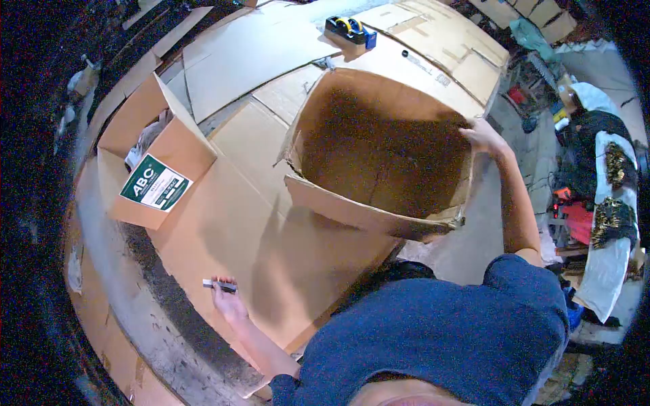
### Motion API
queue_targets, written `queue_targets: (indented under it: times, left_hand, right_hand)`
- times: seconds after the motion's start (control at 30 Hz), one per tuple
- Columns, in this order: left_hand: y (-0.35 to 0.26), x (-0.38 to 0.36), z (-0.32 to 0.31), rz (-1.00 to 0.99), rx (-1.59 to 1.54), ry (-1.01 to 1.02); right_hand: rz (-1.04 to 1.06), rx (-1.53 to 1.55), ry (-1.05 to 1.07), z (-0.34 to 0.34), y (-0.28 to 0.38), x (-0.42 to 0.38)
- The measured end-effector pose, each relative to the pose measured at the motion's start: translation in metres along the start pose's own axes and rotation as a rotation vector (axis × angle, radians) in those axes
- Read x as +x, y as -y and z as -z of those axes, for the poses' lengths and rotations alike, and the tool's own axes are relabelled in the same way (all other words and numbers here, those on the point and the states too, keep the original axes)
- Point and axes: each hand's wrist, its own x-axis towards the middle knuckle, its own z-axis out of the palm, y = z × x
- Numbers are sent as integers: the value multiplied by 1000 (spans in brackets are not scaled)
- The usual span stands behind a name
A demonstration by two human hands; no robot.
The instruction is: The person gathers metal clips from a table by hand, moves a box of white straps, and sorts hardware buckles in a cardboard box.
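In my left hand [230, 304] is a box cutter [222, 286], its dark handle wrapped by my fingers and a pale end pointing left. That hand is over a flat cardboard sheet [230, 237]. My right hand [484, 137] grips the right rim of a large open cardboard box [379, 213]. The box is tilted with its mouth towards me, and its inside looks bare and shadowed. One torn edge shows at its left corner. My right fingertips are partly hidden behind and inside the rim.
At left stands a smaller open box [203, 152] with a green ABC label [157, 183] and crumpled material inside. A tape dispenser [349, 30] sits on cardboard at the back. Along the right lies a pale strip with brass-coloured small parts [609, 220], near a red item [577, 222].
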Motion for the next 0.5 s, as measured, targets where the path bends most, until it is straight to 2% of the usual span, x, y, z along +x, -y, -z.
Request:
queue_targets:
  times: [0.03,0.07,0.13,0.17,0.23,0.27,0.33,0.37,0.43,0.47,0.5]
  left_hand:
    - [1,-1,1,-15,13,-21]
    - [4,-2,1,-19,24,-20]
    - [14,5,16,-5,-11,-7]
    - [20,9,23,8,-37,2]
    - [29,12,34,10,-52,45]
    - [32,13,37,7,-52,80]
    - [36,11,32,57,-54,24]
    - [37,9,31,100,-53,-39]
    - [47,14,37,104,-5,-38]
    - [52,14,40,105,49,-40]
    - [48,7,29,101,40,-48]
  right_hand:
    - [-71,205,20,4,13,-7]
    - [-71,199,13,-5,0,1]
    - [141,474,88,-27,-37,25]
    - [120,102,173,-7,-22,16]
    - [3,98,-27,0,16,-5]
    - [-3,92,-31,8,34,-14]
    - [-241,291,161,21,59,-28]
    - [-243,289,160,17,49,-27]
    - [-102,595,199,1,13,-15]
    - [-22,722,92,-7,4,-18]
    - [-14,715,97,-7,9,-17]
